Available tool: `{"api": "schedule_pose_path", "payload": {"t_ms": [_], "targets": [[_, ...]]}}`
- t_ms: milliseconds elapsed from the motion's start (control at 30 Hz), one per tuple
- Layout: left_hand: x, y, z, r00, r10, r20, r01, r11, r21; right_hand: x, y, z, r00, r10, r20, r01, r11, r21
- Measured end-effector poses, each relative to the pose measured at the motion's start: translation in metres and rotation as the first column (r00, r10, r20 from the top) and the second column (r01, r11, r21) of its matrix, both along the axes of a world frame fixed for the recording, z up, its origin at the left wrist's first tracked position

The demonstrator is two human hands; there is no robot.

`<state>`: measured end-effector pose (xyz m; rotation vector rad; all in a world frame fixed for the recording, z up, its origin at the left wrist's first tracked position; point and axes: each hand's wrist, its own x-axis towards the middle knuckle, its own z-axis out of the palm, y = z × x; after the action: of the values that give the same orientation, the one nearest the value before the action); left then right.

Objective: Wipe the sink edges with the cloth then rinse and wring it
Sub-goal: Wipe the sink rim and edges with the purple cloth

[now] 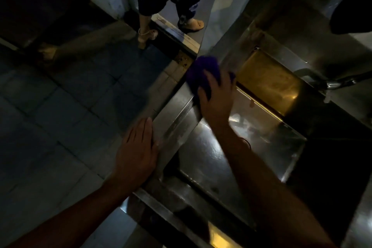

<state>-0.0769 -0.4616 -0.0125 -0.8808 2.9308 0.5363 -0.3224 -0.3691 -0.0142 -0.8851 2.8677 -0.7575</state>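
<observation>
A purple cloth [203,70] lies bunched on the far corner of the steel sink's edge [177,125]. My right hand [216,96] presses down on the cloth, fingers spread over it and partly curled round its near side. My left hand [138,147] lies flat, fingers straight and together, against the outer side of the sink's left edge. The basin [231,147] is shiny steel and lies under my right forearm.
A tap [334,83] sticks out at the right over a second basin [267,80] lit yellow. A person in dark patterned trousers and sandals [171,6] stands beyond the sink. Grey floor tiles [60,117] spread to the left.
</observation>
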Motion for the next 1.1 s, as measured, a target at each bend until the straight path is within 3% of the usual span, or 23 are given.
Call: {"api": "schedule_pose_path", "payload": {"t_ms": [167,433,533,667,767,833,967,1100], "targets": [[0.001,0.001,0.005,0.993,0.037,-0.114,-0.028,0.996,0.082,0.109,0.028,-0.013,0.981,0.176,0.088,-0.162,0.976,-0.147],[0.003,0.0,0.006,0.986,0.069,-0.151,-0.053,0.992,0.112,0.119,0.069,0.0,0.886,0.46,0.062,-0.458,0.888,-0.045],[0.004,-0.001,0.004,0.986,0.045,-0.158,-0.034,0.997,0.068,0.068,0.071,0.021,0.929,0.347,0.132,-0.347,0.938,-0.027],[0.001,0.001,0.0,0.99,-0.019,-0.143,0.017,1.0,-0.013,-0.042,0.052,0.039,1.0,0.011,-0.027,-0.013,0.999,-0.05],[0.001,0.001,-0.003,0.991,-0.033,-0.126,0.025,0.998,-0.059,-0.129,0.022,0.044,0.984,-0.127,-0.126,0.118,0.99,-0.079],[0.0,0.0,-0.003,0.993,-0.043,-0.109,0.036,0.998,-0.059,-0.172,0.004,0.043,0.973,-0.163,-0.164,0.167,0.986,0.012],[0.001,0.0,-0.007,0.995,-0.043,-0.089,0.039,0.998,-0.052,-0.2,-0.028,0.026,0.969,-0.197,-0.146,0.221,0.96,0.173],[0.001,-0.001,-0.005,0.993,-0.072,-0.097,0.066,0.996,-0.061,-0.173,-0.04,0.015,0.954,-0.28,-0.108,0.294,0.944,0.15]]}}
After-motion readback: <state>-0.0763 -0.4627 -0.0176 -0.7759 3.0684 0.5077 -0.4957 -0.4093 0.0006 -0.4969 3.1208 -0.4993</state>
